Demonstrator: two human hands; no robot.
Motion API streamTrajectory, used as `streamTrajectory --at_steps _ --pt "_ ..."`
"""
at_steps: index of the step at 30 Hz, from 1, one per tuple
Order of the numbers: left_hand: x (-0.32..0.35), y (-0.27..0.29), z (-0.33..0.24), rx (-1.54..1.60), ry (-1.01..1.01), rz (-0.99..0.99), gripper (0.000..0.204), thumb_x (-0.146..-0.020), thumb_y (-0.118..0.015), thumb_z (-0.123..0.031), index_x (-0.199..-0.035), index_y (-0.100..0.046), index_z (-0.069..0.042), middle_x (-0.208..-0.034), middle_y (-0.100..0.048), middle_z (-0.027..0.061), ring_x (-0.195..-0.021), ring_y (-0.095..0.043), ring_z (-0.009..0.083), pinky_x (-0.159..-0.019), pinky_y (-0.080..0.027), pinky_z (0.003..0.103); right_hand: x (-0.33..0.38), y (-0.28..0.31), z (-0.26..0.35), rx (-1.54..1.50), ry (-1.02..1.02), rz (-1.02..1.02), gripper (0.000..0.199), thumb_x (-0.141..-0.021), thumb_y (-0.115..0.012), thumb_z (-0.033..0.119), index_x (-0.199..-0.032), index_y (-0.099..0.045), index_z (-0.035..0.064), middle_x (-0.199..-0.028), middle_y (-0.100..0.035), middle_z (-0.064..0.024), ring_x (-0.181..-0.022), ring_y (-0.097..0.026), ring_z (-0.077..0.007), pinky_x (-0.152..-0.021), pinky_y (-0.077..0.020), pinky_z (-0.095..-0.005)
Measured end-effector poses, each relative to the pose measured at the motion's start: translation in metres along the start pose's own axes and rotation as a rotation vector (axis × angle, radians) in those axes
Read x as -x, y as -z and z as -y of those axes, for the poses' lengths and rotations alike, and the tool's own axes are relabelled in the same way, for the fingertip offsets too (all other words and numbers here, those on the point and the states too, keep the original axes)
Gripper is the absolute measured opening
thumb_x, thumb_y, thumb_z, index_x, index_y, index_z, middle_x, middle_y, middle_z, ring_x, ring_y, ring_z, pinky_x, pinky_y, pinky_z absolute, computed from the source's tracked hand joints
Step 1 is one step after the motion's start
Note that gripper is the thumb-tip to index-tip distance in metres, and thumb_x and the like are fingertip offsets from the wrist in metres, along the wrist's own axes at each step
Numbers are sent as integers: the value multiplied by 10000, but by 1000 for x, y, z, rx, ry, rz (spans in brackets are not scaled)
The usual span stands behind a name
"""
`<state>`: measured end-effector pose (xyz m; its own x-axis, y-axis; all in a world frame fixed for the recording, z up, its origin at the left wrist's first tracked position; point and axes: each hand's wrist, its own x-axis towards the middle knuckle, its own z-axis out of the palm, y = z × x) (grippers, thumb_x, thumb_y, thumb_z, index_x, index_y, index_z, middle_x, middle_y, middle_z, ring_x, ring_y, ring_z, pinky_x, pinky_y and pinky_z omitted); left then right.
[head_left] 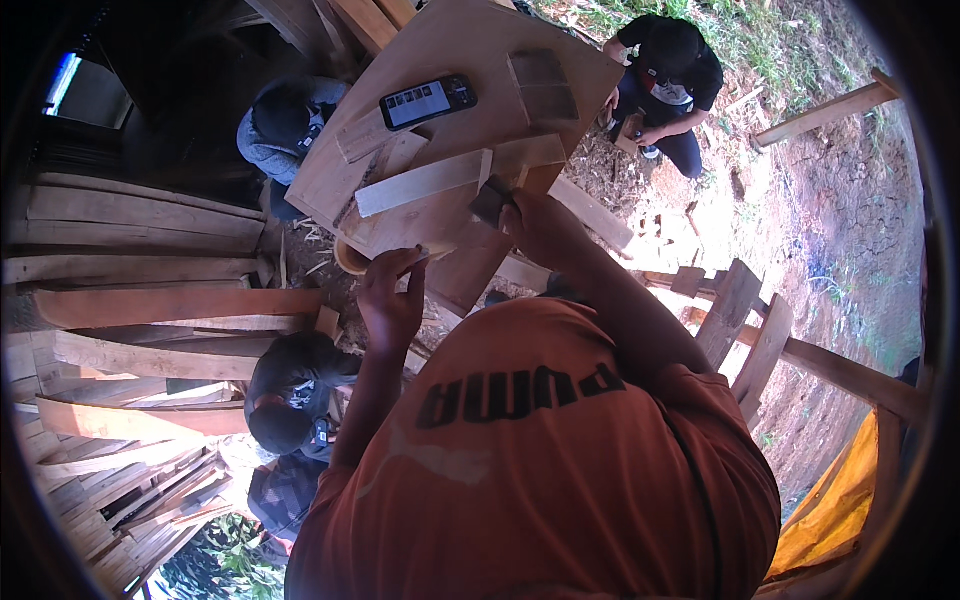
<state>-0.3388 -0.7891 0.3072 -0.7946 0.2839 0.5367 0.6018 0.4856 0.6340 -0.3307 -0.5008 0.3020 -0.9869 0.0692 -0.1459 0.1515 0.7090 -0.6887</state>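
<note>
My left hand [388, 300] is closed in a pinch beside the near left edge of the wooden tabletop [330, 195]. A small, thin, pale piece [418, 262] shows at its fingertips; its kind is too small to make out. My right hand [540, 228] grips a dark flat block [490, 201] at the table's near right side. That block is close to the near edge of a long pale wooden strip [425, 186], which lies across the top. A short narrow slat [485, 168] crosses the strip.
A phone [428, 102] with a lit screen and a dark wooden piece [542, 88] lie farther up the tabletop. People crouch at the far right [670, 90], far left [285, 125] and near left [295, 385]. Stacked planks [150, 240] fill the left; a wooden rail [840, 370] runs along the right.
</note>
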Motion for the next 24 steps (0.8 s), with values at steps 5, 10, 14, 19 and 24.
streamTrajectory --at_steps 5,10,14,19,24 --pt "-16 -27 -1 28 -50 -6 225 -895 -893 1 -1066 -760 -59 -1042 -812 135 -943 -816 310 -781 -659 398 8 37 -5 -42 -9 -75 374 -1082 -604 337 -1215 -689 -2 -984 -766 -291 -963 -758 -493 -858 -573 -588" --pt "-19 -44 11 -34 -72 21 214 -900 -880 5 -1081 -773 -35 -1029 -809 139 -881 -799 279 -747 -650 381 17 55 18 -2 18 -65 341 -1103 -642 301 -1166 -631 -34 -952 -750 -301 -956 -762 -502 -821 -561 -558" --pt "-12 -45 8 -20 -54 14 168 -913 -874 -55 -1050 -780 -74 -997 -800 103 -864 -794 297 -725 -639 399 34 52 54 5 104 -58 323 -1106 -650 307 -1158 -622 -10 -894 -739 -285 -903 -753 -508 -768 -559 -573" --pt "-8 -46 7 3 -27 -3 151 -923 -873 -74 -1044 -782 -73 -963 -784 107 -827 -786 295 -693 -629 396 40 43 100 120 254 -46 272 -1109 -646 292 -1143 -602 26 -860 -737 -272 -840 -746 -511 -714 -568 -598" --pt "-8 -40 -8 -23 66 22 181 -926 -897 -82 -1060 -784 -33 -941 -773 128 -800 -792 263 -671 -630 377 39 31 105 157 250 -40 249 -1107 -641 287 -1152 -603 45 -858 -742 -269 -822 -747 -509 -701 -573 -608"
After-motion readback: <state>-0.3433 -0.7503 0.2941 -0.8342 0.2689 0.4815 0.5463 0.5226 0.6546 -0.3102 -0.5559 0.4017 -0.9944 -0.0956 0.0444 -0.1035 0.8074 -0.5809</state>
